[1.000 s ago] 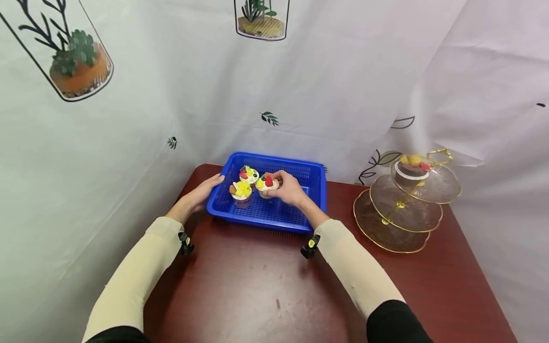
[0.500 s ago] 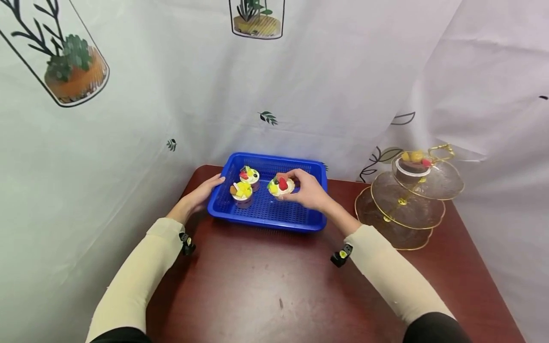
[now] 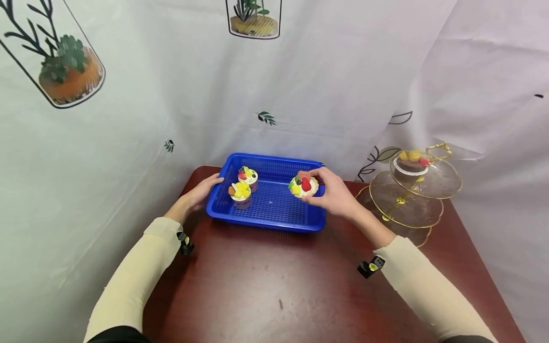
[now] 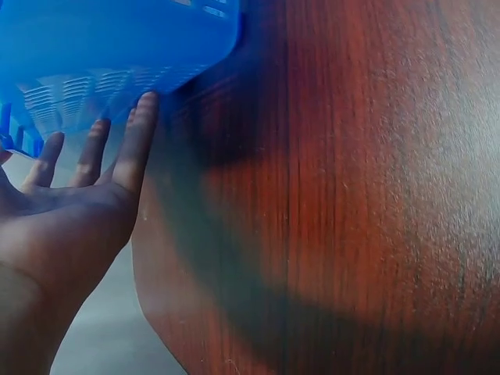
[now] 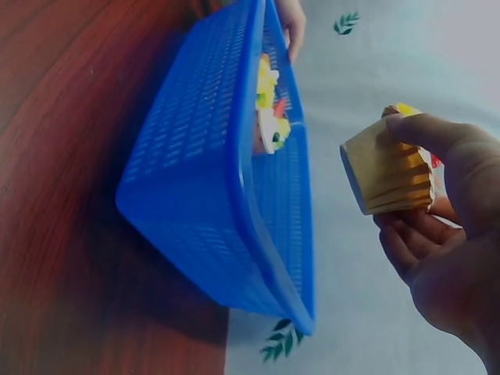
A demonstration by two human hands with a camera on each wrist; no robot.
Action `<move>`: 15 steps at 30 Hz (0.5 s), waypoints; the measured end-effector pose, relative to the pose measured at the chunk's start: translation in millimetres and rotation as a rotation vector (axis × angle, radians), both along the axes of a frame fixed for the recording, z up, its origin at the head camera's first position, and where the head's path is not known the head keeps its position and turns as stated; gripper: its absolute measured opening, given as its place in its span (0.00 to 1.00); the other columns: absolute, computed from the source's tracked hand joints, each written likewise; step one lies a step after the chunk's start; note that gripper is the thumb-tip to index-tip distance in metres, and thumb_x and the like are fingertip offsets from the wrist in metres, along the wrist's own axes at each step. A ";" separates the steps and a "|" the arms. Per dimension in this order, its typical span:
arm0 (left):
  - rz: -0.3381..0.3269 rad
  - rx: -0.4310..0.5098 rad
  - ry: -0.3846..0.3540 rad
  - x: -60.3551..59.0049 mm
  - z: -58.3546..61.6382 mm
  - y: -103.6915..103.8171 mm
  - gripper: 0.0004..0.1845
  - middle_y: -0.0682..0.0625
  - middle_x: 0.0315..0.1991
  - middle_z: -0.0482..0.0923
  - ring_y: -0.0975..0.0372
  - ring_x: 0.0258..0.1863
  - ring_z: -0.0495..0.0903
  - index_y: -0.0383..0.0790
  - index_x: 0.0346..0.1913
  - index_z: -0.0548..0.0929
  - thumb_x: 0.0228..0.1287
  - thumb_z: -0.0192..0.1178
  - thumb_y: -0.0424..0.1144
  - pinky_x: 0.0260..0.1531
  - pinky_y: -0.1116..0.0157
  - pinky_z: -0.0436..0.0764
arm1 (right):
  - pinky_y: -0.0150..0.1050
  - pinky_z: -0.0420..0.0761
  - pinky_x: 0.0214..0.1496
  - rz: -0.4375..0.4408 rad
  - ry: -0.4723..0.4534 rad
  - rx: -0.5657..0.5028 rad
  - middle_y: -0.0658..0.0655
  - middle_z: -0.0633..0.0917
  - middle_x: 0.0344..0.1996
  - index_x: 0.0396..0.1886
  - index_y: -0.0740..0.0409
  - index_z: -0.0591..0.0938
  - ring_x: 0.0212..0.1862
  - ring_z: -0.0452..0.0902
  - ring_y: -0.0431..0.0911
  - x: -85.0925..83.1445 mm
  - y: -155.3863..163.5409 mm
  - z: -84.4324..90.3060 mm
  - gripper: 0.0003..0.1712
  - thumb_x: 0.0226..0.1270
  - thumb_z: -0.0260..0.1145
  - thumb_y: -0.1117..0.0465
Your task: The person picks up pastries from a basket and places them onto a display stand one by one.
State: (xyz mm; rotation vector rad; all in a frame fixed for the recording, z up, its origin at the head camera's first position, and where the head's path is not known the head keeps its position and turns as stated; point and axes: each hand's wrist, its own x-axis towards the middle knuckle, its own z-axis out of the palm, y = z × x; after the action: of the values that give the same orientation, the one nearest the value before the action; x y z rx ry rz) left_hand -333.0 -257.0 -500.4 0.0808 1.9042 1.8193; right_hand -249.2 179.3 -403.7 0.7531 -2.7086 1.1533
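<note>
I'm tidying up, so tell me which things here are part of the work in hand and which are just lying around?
In use: cupcake held by right hand; blue basket steadied by left hand; two cupcakes in basket; tiered stand holding one cake.
Lying about: printed backdrop cloth.

Two bare hands, left hand [image 3: 198,194] and right hand [image 3: 335,196], extend from cream long sleeves [image 3: 137,276] over black upper sleeves, with small black-and-yellow clip-on devices [image 3: 371,267] at each wrist cuff.
</note>
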 end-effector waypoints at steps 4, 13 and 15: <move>0.018 -0.034 0.005 -1.6 2.4 -0.4 0.32 0.34 0.78 0.63 0.42 0.69 0.74 0.44 0.85 0.51 0.89 0.43 0.49 0.59 0.45 0.83 | 0.49 0.85 0.52 -0.017 0.032 0.007 0.61 0.82 0.56 0.63 0.64 0.77 0.50 0.81 0.54 7.5 10.4 9.0 0.38 0.56 0.85 0.61; 0.024 -0.049 0.035 -4.9 10.4 -0.3 0.28 0.32 0.76 0.66 0.48 0.61 0.80 0.39 0.83 0.56 0.88 0.43 0.43 0.58 0.47 0.84 | 0.27 0.80 0.44 -0.133 0.070 -0.065 0.61 0.84 0.54 0.65 0.63 0.78 0.47 0.81 0.50 28.9 51.9 28.2 0.38 0.56 0.85 0.61; 0.023 -0.054 0.038 -4.3 10.5 -1.4 0.28 0.32 0.76 0.66 0.49 0.60 0.80 0.39 0.83 0.56 0.88 0.42 0.43 0.58 0.48 0.84 | 0.25 0.79 0.44 -0.162 0.097 -0.081 0.61 0.85 0.54 0.65 0.63 0.79 0.47 0.80 0.47 35.2 61.3 32.3 0.38 0.57 0.85 0.61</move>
State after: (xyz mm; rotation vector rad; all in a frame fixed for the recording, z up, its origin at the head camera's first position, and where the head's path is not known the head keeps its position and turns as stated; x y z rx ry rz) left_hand -337.3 -258.4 -489.9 0.0761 1.9864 1.7922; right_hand -214.0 240.7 -371.4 0.5516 -2.5717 1.1503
